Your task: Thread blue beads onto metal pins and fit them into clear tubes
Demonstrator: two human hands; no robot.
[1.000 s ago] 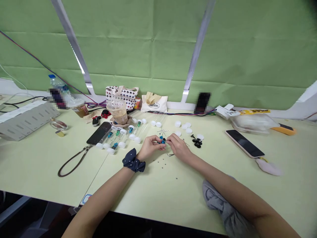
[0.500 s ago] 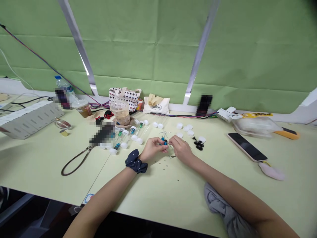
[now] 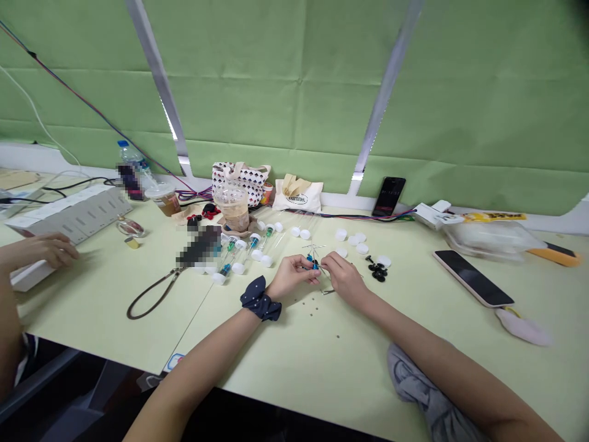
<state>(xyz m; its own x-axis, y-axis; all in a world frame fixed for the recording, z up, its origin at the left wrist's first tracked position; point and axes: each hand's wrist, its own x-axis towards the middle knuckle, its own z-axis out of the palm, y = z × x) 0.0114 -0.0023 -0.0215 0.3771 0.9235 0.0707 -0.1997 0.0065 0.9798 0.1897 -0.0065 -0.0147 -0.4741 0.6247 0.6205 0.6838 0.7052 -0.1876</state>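
Observation:
My left hand [image 3: 293, 277] pinches a small blue part [image 3: 315, 264] with some black on it, held just above the table. Close against it, my right hand [image 3: 346, 279] has its fingers pressed together round what looks like a thin metal rod; the grip itself is mostly hidden. Thin metal rods [image 3: 314, 247] lie just beyond the hands, and a short metal piece [image 3: 327, 292] rests below them. Several tiny dark bits [image 3: 311, 315] are scattered nearer to me. Right of my hands sit black round-headed parts [image 3: 378, 272] and white caps [image 3: 358, 239].
Clear tubes with white caps [image 3: 238, 268] lie left of my hands, beside a drink cup [image 3: 231, 209]. A phone [image 3: 473, 278] lies at right, near a plastic container [image 3: 494, 239]. At far left, another person's hand [image 3: 46, 248] rests by white boxes [image 3: 76, 215].
Another person's arm and hand have come into view at the far left. The view has shifted slightly left. My hands keep the same grip on the blue part.

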